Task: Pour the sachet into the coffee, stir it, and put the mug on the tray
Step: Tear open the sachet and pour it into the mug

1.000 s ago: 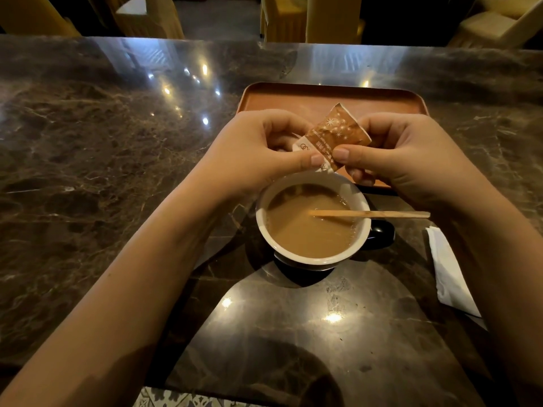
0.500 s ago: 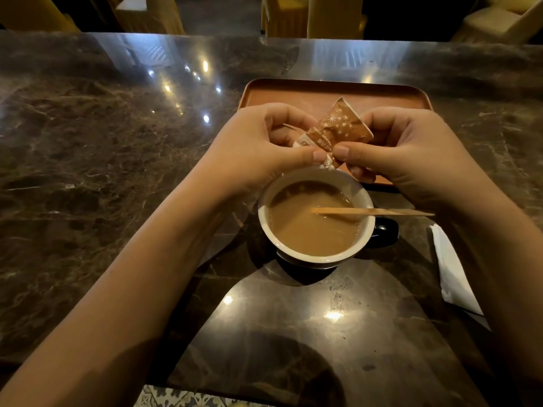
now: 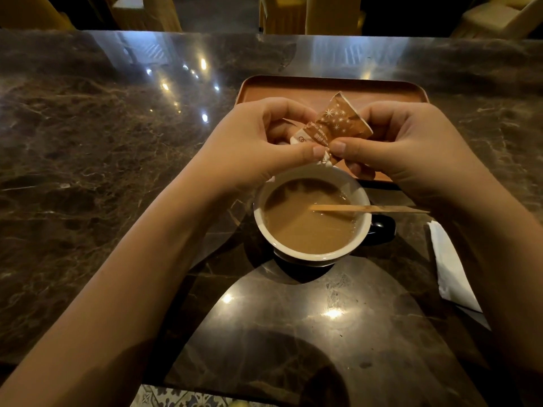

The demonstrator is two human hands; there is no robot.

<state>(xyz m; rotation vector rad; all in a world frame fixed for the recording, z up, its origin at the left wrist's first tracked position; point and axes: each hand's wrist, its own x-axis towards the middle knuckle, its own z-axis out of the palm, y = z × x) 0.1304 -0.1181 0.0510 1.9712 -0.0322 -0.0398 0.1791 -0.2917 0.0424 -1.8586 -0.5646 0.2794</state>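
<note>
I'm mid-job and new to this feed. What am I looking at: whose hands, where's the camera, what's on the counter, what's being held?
No machine here: a person works bare-handed, filmed by a camera on their head looking down. The left hand and right hand both pinch a small brown sachet above the mug of milky coffee. A wooden stirrer rests in the mug. An empty orange tray sits behind it; a white napkin lies to the right on the marble counter.

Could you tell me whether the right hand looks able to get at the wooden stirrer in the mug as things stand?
Probably yes, once free. The right hand pinches the sachet with the left hand, so it must let go first. The stirrer pokes out over the mug rim toward that side, uncovered.
</note>
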